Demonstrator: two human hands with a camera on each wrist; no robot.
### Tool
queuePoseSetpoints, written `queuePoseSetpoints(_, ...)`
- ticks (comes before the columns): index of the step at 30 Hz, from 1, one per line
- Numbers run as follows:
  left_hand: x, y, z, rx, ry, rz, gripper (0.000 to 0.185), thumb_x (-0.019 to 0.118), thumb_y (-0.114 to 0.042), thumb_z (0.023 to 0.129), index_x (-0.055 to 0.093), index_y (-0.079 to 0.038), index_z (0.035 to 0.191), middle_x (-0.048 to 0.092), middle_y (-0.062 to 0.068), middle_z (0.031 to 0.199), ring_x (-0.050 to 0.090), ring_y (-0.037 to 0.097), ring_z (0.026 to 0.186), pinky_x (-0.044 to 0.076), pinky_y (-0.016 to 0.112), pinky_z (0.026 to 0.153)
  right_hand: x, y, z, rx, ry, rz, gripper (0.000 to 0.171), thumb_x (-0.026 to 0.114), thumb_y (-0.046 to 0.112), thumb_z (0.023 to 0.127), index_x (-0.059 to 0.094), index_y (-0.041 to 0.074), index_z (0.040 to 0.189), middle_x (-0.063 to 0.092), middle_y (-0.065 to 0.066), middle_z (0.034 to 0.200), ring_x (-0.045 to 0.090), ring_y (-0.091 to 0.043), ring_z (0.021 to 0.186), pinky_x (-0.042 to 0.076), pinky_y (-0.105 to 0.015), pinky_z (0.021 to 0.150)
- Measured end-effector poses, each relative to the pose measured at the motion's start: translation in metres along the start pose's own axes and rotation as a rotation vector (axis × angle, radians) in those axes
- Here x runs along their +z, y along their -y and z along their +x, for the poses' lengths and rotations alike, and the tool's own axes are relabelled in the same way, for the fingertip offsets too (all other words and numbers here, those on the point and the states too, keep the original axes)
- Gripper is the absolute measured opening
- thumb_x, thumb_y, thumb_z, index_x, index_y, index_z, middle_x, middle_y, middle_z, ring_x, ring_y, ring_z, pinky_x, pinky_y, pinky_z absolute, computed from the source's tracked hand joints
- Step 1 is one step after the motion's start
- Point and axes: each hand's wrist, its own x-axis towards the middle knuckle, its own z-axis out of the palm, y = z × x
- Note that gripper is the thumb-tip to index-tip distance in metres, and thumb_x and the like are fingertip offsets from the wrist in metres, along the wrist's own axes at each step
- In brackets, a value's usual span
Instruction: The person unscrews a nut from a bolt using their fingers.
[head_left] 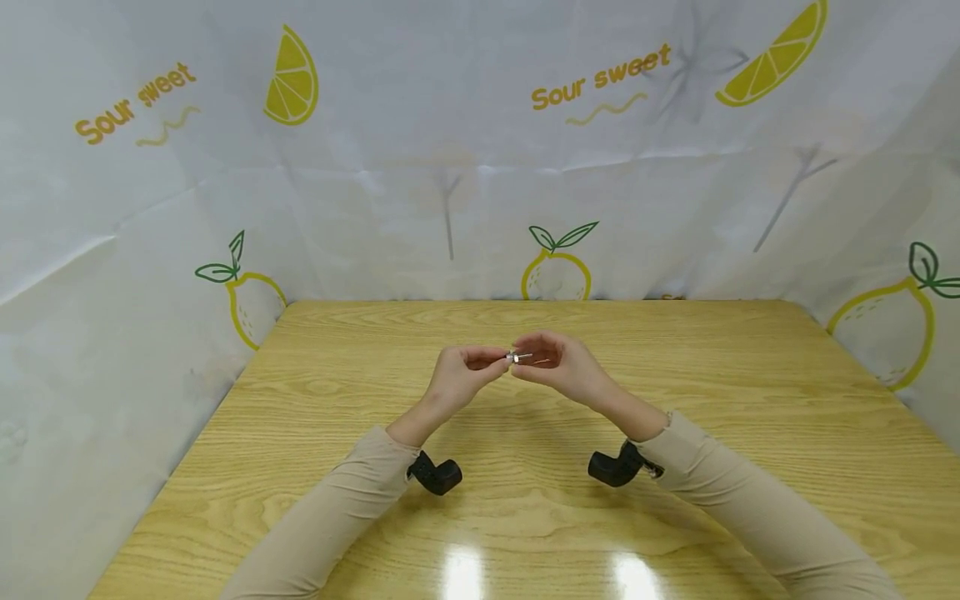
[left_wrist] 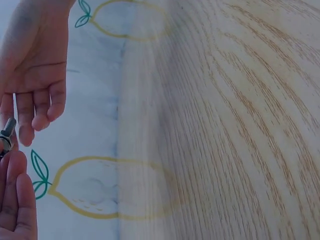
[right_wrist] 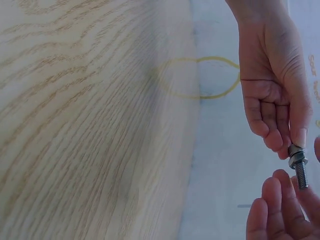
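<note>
Above the table, my left hand (head_left: 459, 373) pinches a metal bolt (right_wrist: 301, 175) by its head end, between thumb and fingertips. A hex nut (right_wrist: 298, 160) sits on the bolt, close to the pinching fingers, and the threaded shank sticks out towards the right hand. My right hand (head_left: 562, 365) is held around that free end, thumb and fingers spread apart with a gap between them. In the right wrist view its fingers (right_wrist: 275, 205) look relaxed, not gripping the shank. The left wrist view shows the bolt (left_wrist: 8, 129) only at its left edge.
The hands are over a wood-grain table (head_left: 360, 533). A white sheet (head_left: 390, 225) with printed lemons hangs behind and beside it. Black wrist mounts (head_left: 441, 475) stick out below both sleeves.
</note>
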Motion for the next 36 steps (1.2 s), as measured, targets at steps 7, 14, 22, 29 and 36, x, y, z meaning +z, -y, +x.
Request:
queuePoseSetpoints(7, -0.0012, 0.0011, 0.0, 0.014, 0.008, 0.006, 0.023, 0.067, -0.016, 0.087, 0.071, -0.006, 0.107, 0.07, 0.012, 0.109, 0.067, 0.019, 0.095, 0.056, 0.029, 0.082, -0.0018, -0.0004, 0.0026, 0.048, 0.046, -0.079, 0.034, 0.051, 0.03, 0.097, 0.065, 0.001, 0.107, 0.07, -0.015, 0.096, 0.063, -0.031, 0.09, 0.052, -0.047, 0.082)
queuePoseSetpoints(14, -0.0002, 0.002, 0.0, 0.019, 0.009, 0.0, 0.023, 0.067, -0.013, 0.087, 0.071, -0.004, 0.107, 0.07, 0.014, 0.108, 0.068, 0.018, 0.093, 0.056, 0.028, 0.08, -0.0021, 0.0004, 0.0035, 0.024, 0.06, -0.041, 0.036, 0.062, 0.02, 0.091, 0.055, 0.001, 0.12, 0.064, -0.019, 0.112, 0.062, -0.034, 0.1, 0.053, -0.042, 0.084)
queuePoseSetpoints(22, 0.0004, 0.0006, -0.001, 0.015, 0.021, 0.027, 0.023, 0.066, -0.017, 0.088, 0.071, -0.006, 0.108, 0.069, 0.012, 0.11, 0.067, 0.02, 0.098, 0.055, 0.03, 0.083, -0.0011, 0.0023, 0.0035, 0.052, 0.069, -0.062, 0.029, 0.055, 0.025, 0.095, 0.063, 0.002, 0.11, 0.068, -0.017, 0.101, 0.063, -0.035, 0.096, 0.054, -0.043, 0.084)
queuePoseSetpoints(29, -0.0002, 0.0029, -0.0001, 0.037, 0.019, 0.011, 0.023, 0.066, -0.012, 0.087, 0.07, -0.003, 0.108, 0.069, 0.016, 0.109, 0.067, 0.022, 0.095, 0.056, 0.028, 0.08, -0.0013, -0.0005, 0.0047, 0.039, 0.066, -0.051, 0.038, 0.062, 0.022, 0.091, 0.055, -0.001, 0.121, 0.062, -0.02, 0.114, 0.062, -0.033, 0.1, 0.054, -0.04, 0.086)
queuePoseSetpoints(36, -0.0001, 0.0047, 0.0008, 0.033, 0.024, 0.023, 0.023, 0.066, -0.014, 0.088, 0.071, -0.005, 0.108, 0.07, 0.013, 0.109, 0.067, 0.02, 0.097, 0.056, 0.029, 0.082, -0.0009, 0.0003, 0.0041, 0.062, 0.093, -0.069, 0.033, 0.051, 0.029, 0.097, 0.064, 0.001, 0.11, 0.069, -0.016, 0.097, 0.062, -0.037, 0.093, 0.052, -0.046, 0.084)
